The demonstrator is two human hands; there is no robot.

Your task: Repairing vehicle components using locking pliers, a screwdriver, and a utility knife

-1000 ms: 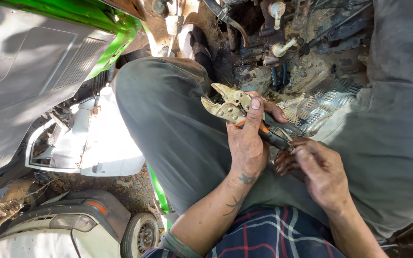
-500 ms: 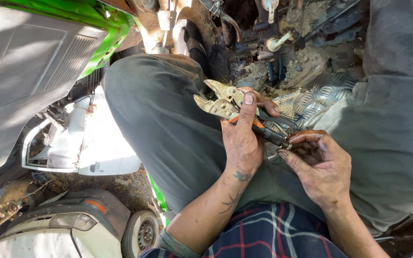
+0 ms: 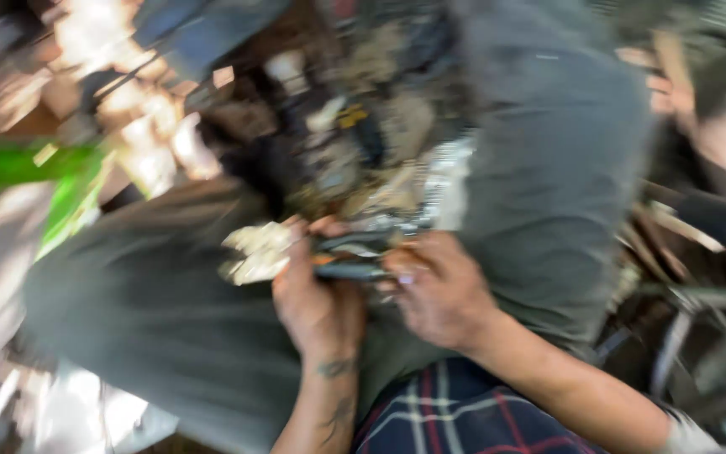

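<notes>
Over lap: left hand (image 3: 317, 307) clenched on snips (image 3: 329, 256), right hand (image 3: 439, 294) grasping handle end. Risk: blades slip, pinch fingers; view blurred.

Blurred view from above. Two grey-trousered knees frame everything: the left knee (image 3: 153, 311) fills the lower left, the right knee (image 3: 548, 185) rises at upper right. Between the knees, the left hand (image 3: 317, 307) and right hand (image 3: 439, 290) sit close together around a pair of snips (image 3: 296, 252), leaving almost no gap between them. Beyond the knees, the ground is packed with scrap metal and debris (image 3: 355, 160), with no clean path through it. Left of the left knee, a green panel (image 3: 52, 181) blocks the way. Right of the right knee, dark rods and bars (image 3: 682, 294) crowd the space. Below the hands, a plaid shirt (image 3: 455, 412) closes off the near side.
</notes>
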